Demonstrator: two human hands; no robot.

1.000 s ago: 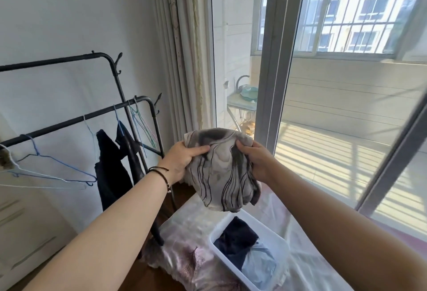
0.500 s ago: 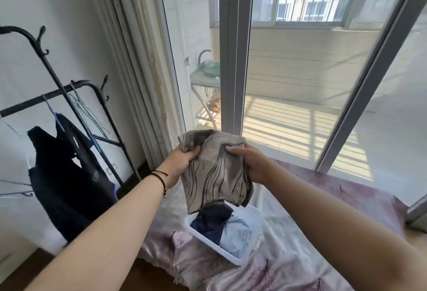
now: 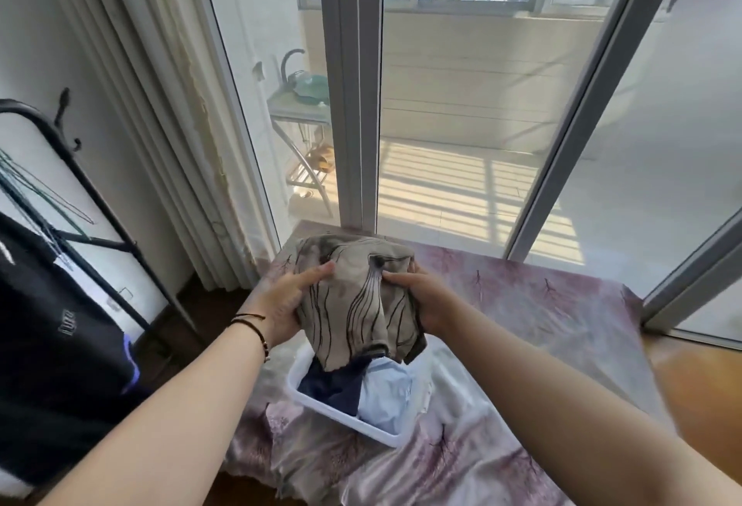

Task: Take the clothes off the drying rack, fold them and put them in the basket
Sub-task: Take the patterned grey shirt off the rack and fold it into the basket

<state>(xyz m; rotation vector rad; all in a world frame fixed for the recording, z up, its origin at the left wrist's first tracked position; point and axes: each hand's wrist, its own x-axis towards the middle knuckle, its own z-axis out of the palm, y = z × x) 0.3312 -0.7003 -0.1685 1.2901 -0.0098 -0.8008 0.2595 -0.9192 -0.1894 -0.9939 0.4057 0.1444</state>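
A folded beige-grey garment with dark wavy lines point(image 3: 361, 296) hangs between both hands just above the white basket point(image 3: 341, 413). My left hand point(image 3: 287, 300) grips its left edge and my right hand point(image 3: 421, 300) grips its right edge. Inside the basket lie a dark navy piece point(image 3: 333, 385) and a light blue piece point(image 3: 385, 397). The garment's lower end hides the basket's far rim. The black drying rack point(image 3: 80, 168) stands at the left with a black garment point(image 3: 52, 345) still hanging on it.
The basket rests on a bed with a pink-purple patterned sheet point(image 3: 534, 304). Cream curtains point(image 3: 160, 136) and sliding glass doors point(image 3: 353, 104) stand behind it. Beyond the glass, a small metal stand with a green basin point(image 3: 305, 104) stands on the balcony. Green wire hangers point(image 3: 36, 192) hang on the rack.
My view has turned right and downward, away from the rack. Both hands have lowered the folded garment from chest height to just over the basket.
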